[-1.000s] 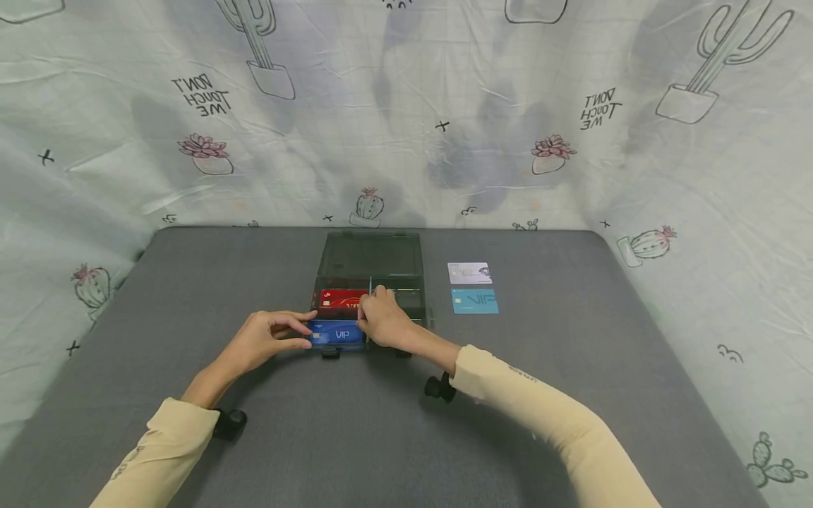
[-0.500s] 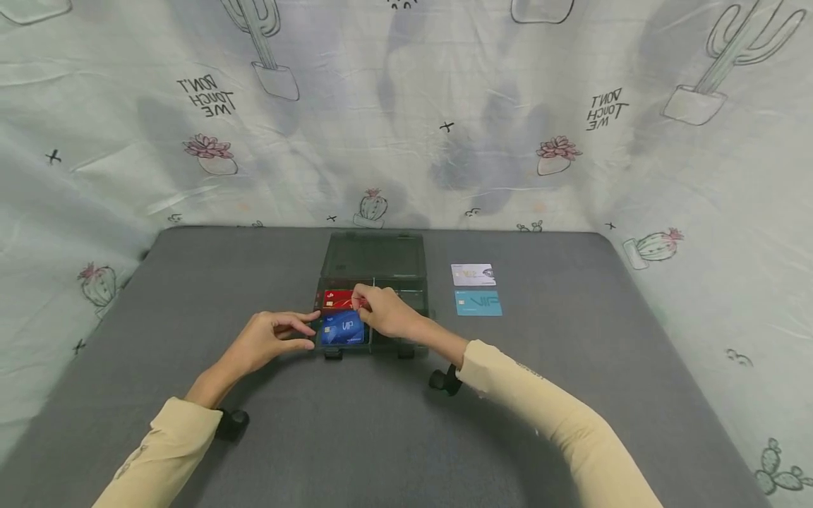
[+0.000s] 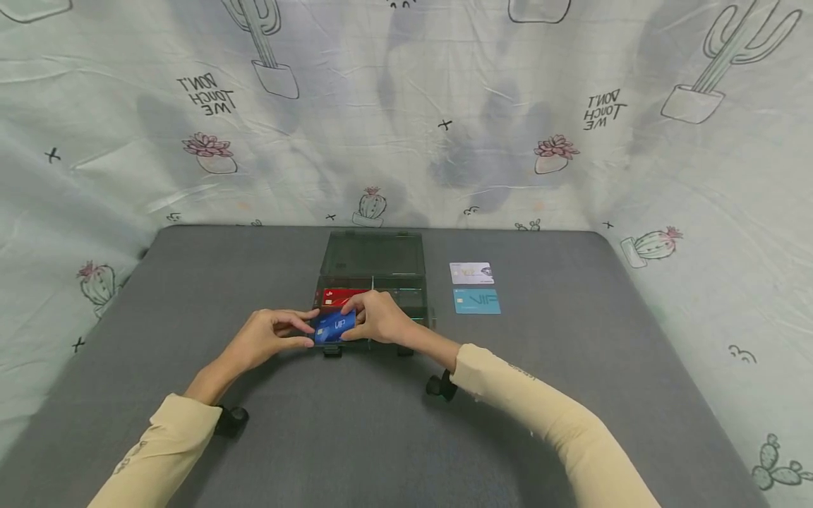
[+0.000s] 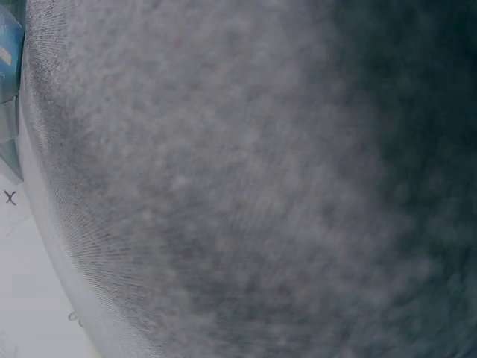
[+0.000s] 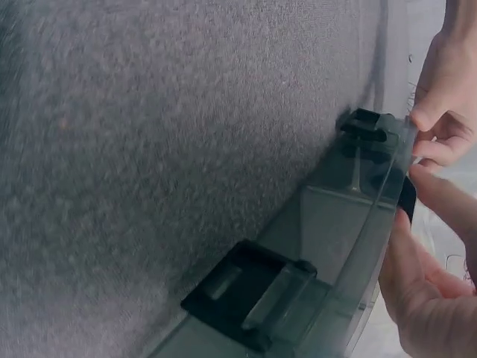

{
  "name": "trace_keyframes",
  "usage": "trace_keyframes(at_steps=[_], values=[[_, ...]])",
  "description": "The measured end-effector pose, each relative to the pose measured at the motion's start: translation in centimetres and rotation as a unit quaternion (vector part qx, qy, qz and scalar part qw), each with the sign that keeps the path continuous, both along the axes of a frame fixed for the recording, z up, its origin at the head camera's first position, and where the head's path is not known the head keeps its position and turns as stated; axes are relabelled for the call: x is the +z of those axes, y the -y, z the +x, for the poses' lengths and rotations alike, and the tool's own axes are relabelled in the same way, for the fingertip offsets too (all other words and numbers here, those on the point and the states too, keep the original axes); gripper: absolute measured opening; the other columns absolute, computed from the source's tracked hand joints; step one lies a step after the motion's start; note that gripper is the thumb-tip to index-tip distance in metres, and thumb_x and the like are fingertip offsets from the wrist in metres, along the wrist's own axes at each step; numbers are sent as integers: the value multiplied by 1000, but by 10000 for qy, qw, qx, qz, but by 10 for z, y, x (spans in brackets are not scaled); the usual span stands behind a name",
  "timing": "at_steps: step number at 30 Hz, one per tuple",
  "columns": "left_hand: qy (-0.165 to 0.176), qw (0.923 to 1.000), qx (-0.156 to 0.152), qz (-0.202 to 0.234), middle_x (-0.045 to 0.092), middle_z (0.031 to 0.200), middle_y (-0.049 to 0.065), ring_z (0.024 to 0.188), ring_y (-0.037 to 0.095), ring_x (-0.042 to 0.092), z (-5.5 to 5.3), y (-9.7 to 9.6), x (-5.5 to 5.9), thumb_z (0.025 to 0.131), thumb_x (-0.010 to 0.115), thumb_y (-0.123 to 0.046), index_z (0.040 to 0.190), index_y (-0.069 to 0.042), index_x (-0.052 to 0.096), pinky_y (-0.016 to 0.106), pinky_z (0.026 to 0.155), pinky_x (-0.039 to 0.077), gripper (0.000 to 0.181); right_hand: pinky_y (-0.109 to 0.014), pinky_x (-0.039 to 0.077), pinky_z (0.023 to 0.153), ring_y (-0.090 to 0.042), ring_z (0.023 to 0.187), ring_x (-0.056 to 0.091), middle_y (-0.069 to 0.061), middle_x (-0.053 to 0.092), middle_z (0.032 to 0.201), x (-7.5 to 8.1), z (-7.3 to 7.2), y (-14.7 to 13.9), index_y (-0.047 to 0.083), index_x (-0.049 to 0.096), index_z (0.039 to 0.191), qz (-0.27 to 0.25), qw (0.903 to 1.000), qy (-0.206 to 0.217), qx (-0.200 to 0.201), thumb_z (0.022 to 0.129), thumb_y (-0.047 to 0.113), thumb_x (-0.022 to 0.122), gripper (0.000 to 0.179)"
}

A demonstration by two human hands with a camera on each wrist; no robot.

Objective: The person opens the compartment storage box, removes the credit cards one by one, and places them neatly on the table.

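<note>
Blue card (image 3: 331, 329) shifted left, your right hand (image 3: 380, 319) pinching it between fingers (image 3: 353, 303), your left hand (image 3: 267, 337) loose-fingered at the dark box (image 3: 372, 255), grey desk (image 3: 356, 430), cactus-print cloth (image 3: 356, 106) behind

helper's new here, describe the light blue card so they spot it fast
On the gray table, find the open box. Right of it lies the light blue card, nearer the camera than the white card. Its paler shade distinguishes it from the deep blue card in the right hand.
</note>
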State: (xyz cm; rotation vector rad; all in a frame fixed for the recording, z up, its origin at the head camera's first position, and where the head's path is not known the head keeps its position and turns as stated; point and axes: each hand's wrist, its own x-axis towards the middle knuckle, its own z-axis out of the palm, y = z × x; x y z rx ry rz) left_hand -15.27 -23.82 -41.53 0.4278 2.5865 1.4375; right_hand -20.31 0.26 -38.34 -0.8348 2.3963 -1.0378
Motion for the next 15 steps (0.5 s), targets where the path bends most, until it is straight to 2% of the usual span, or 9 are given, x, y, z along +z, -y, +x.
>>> trace_keyframes(at_steps=[5, 7, 11, 15], values=[[-28, 10000, -51, 79, 62, 124, 16, 115, 32, 59, 0, -1, 1, 78, 79, -10, 94, -2, 75, 33, 89, 51, 19, -20, 56, 69, -18, 83, 70, -11, 66, 96, -2, 1, -5, 2, 68, 112, -25, 9998, -85, -188, 80, 11, 79, 35], [-37, 9999, -55, 78, 62, 124, 17, 115, 32, 59, 0, -1, 1, 77, 79, -9, 94, -2, 75, 34, 89, 51, 19, -21, 56, 69, -19, 84, 70, -11, 65, 97, -3, 1, -9, 3, 68, 114, -200, 9994, 42, -282, 82, 8, 77, 34], [-54, 10000, -44, 58, 62, 124, 17, 115, 32, 59, 1, -1, 1, 76, 80, -10, 94, -2, 75, 32, 89, 51, 21, -23, 56, 71, -18, 85, 70, -13, 61, 108, -2, 2, -19, 8, 68, 116, -675, 9934, 612, -704, 82, 5, 75, 35], [-53, 9999, -64, 90, 62, 124, 16, 114, 31, 60, 1, 1, 1, 75, 81, -11, 94, -1, 75, 28, 88, 52, 22, -23, 56, 71, -14, 81, 65, -11, 60, 102, -4, 2, -31, 8, 69, 117, -1314, 9730, 1455, -1218, 81, 2, 76, 37]])
